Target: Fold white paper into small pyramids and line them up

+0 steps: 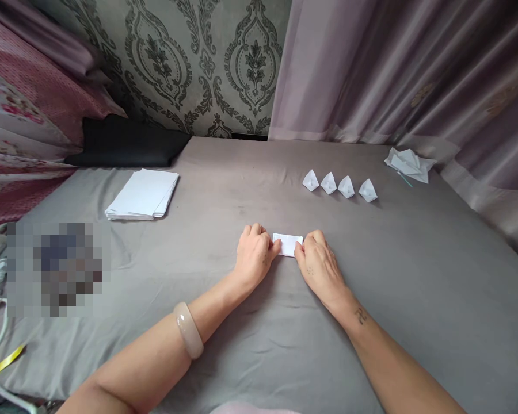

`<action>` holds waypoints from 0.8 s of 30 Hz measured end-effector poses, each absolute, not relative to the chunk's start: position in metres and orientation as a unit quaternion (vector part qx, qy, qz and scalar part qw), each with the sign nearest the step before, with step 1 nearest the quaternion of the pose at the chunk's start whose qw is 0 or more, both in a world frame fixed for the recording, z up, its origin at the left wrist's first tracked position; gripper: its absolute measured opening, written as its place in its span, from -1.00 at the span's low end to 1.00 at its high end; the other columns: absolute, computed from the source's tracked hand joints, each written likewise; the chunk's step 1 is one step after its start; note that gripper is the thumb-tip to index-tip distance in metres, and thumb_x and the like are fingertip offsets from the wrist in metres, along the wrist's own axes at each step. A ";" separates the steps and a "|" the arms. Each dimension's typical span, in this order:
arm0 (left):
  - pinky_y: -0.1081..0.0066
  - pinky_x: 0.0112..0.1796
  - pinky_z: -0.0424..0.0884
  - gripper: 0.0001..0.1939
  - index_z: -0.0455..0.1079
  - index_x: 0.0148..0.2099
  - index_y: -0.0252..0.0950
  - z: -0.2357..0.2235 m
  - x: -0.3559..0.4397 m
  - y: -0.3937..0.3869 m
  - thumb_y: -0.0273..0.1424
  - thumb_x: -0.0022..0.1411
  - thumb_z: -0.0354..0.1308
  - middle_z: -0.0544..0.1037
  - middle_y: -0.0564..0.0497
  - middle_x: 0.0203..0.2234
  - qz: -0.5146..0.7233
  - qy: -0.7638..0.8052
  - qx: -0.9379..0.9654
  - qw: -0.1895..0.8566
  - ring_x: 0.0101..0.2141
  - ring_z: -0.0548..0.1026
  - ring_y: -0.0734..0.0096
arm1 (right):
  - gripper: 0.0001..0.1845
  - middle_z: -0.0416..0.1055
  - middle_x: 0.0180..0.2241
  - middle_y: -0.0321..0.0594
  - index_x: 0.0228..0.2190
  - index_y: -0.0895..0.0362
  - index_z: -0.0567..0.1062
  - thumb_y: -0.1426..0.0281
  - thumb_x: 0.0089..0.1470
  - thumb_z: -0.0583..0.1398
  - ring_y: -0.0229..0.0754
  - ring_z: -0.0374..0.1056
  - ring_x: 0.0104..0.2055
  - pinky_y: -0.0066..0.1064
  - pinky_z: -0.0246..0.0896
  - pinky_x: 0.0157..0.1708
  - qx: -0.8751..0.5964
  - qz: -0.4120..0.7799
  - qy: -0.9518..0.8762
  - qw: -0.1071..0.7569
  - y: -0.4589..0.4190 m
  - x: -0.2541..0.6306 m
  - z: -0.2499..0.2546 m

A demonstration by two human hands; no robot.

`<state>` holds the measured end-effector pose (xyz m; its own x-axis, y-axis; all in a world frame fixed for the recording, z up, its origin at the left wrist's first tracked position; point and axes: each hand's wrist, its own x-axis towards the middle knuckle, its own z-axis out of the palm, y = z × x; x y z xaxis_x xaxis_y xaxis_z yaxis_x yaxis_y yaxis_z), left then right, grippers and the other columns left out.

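Observation:
A small rectangle of folded white paper (288, 245) lies at the middle of the grey-covered surface. At its left end, my left hand (255, 252) is closed, with the thumb on the paper's edge. My right hand (320, 263) pinches the opposite end in the same way, thumb on top. Beyond my hands, to the right, several folded white paper boats (328, 183) stand in a row, apart from both hands. The fingertips under the folded paper are hidden.
A stack of white paper sheets (140, 194) lies at the left, near a black cloth (129, 141). White paper pieces (409, 164) and a thin green stick (405, 179) are at the far right. White cables (0, 328) and a yellow strip (4, 362) lie at the left edge.

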<state>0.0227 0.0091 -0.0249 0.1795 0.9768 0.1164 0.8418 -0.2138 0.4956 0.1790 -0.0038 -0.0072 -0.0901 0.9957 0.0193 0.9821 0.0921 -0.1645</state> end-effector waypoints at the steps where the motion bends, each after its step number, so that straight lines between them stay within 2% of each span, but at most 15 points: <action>1: 0.30 -0.28 0.26 -0.65 0.30 -0.49 -0.29 -0.025 0.023 0.009 -0.27 0.33 0.00 0.40 -0.09 -0.35 0.206 0.606 0.751 0.161 -0.34 0.24 0.29 | -0.77 0.34 -0.24 -0.11 -0.33 0.22 0.41 0.38 0.26 0.02 -0.18 0.35 -0.30 -0.38 0.12 -0.33 -0.673 0.054 -0.735 0.056 -0.004 0.178 -0.007; 5: 0.29 -0.26 0.26 -0.69 0.29 -0.44 -0.28 -0.021 0.023 0.008 -0.28 0.35 -0.03 0.39 -0.10 -0.33 0.181 0.608 0.758 0.150 -0.33 0.26 0.28 | -0.76 0.34 -0.20 -0.10 -0.27 0.22 0.41 0.34 0.27 0.02 -0.17 0.37 -0.26 -0.38 0.11 -0.38 -0.686 0.040 -0.726 0.026 -0.006 0.177 -0.005; 11: 0.28 -0.23 0.26 -0.87 0.28 -0.17 -0.31 -0.014 0.026 0.006 -0.39 0.35 -0.06 0.39 -0.13 -0.19 0.156 0.591 0.785 0.099 -0.24 0.29 0.23 | -0.65 0.33 -0.15 -0.08 -0.24 0.22 0.43 0.26 0.30 -0.04 -0.13 0.37 -0.20 -0.37 0.10 -0.45 -0.704 0.000 -0.710 -0.011 -0.011 0.182 -0.004; 14: 0.28 -0.22 0.24 -0.80 0.29 -0.11 -0.27 -0.014 0.027 0.007 -0.50 0.35 -0.15 0.42 -0.10 -0.14 0.124 0.525 0.840 0.059 -0.21 0.31 0.22 | -0.64 0.34 -0.15 -0.07 -0.24 0.22 0.45 0.27 0.31 -0.04 -0.13 0.37 -0.19 -0.38 0.09 -0.45 -0.711 -0.003 -0.703 -0.009 -0.012 0.186 -0.006; 16: 0.28 -0.23 0.23 -0.74 0.31 -0.13 -0.27 -0.013 0.025 0.007 -0.56 0.34 -0.19 0.46 -0.08 -0.18 0.095 0.470 0.877 0.039 -0.22 0.34 0.24 | -0.66 0.34 -0.16 -0.07 -0.26 0.21 0.45 0.27 0.30 -0.03 -0.13 0.37 -0.20 -0.38 0.09 -0.44 -0.711 0.002 -0.703 0.010 -0.010 0.191 -0.007; 20: 0.27 -0.23 0.26 -0.74 0.35 -0.16 -0.30 -0.008 0.022 0.000 -0.59 0.30 -0.15 0.51 -0.10 -0.24 0.047 0.429 0.902 0.005 -0.26 0.41 0.22 | -0.71 0.38 -0.20 -0.10 -0.31 0.18 0.44 0.28 0.28 0.01 -0.14 0.37 -0.25 -0.38 0.10 -0.40 -0.704 0.017 -0.705 0.084 -0.012 0.197 -0.004; 22: 0.25 -0.19 0.28 -0.74 0.36 -0.13 -0.32 -0.005 0.021 -0.008 -0.59 0.28 -0.13 0.52 -0.15 -0.21 0.036 0.421 0.906 -0.003 -0.23 0.44 0.19 | -0.75 0.40 -0.21 -0.10 -0.27 0.16 0.43 0.37 0.28 -0.02 -0.13 0.36 -0.23 -0.37 0.14 -0.34 -0.688 0.011 -0.713 0.136 -0.018 0.193 0.001; 24: 0.23 -0.08 0.28 -0.74 0.36 -0.07 -0.38 -0.004 0.022 -0.017 -0.57 0.27 -0.09 0.50 -0.23 -0.09 0.031 0.410 0.912 -0.007 -0.12 0.45 0.15 | -0.71 0.43 -0.22 -0.10 -0.24 0.15 0.43 0.48 0.27 -0.07 -0.13 0.36 -0.18 -0.37 0.18 -0.25 -0.643 0.016 -0.746 0.174 -0.030 0.183 0.004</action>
